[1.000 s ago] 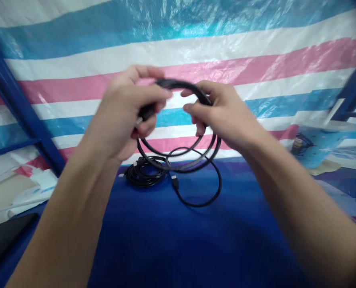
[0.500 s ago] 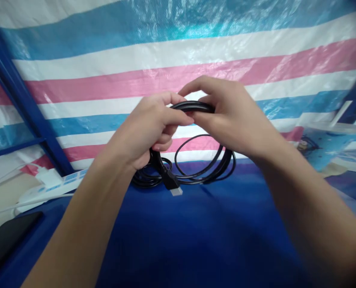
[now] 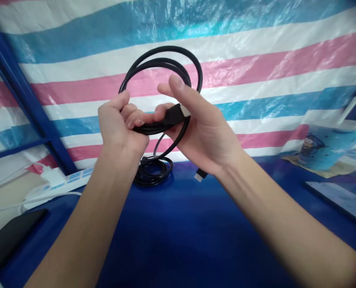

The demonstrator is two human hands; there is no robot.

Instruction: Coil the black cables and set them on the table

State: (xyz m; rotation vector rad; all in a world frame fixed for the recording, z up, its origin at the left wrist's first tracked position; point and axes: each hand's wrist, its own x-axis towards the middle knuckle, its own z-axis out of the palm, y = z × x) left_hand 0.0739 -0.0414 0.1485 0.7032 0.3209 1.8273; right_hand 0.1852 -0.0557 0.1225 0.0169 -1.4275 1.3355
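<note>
I hold a coiled black cable (image 3: pixel 162 56) up in front of a striped tarp. My left hand (image 3: pixel 120 122) is closed round the bottom of the loops. My right hand (image 3: pixel 200 128) is half open, palm toward me; its fingers cradle the cable's black plug end (image 3: pixel 176 114) with a metal tip. The loops rise above both hands. Another metal-tipped plug (image 3: pixel 200 176) hangs below my right wrist. A second coiled black cable (image 3: pixel 153 171) lies on the blue table behind my hands.
A white power strip (image 3: pixel 57 184) with white cords lies at the left. A dark flat object (image 3: pixel 9 236) sits at the lower left. A blue printed cup (image 3: pixel 324 148) and a flat panel (image 3: pixel 340 198) are at the right. A blue metal frame (image 3: pixel 18 92) stands at the left.
The coil has been turned from hanging below my hands to standing above them. My right hand moved off the top of the loops and now holds the plug end.
</note>
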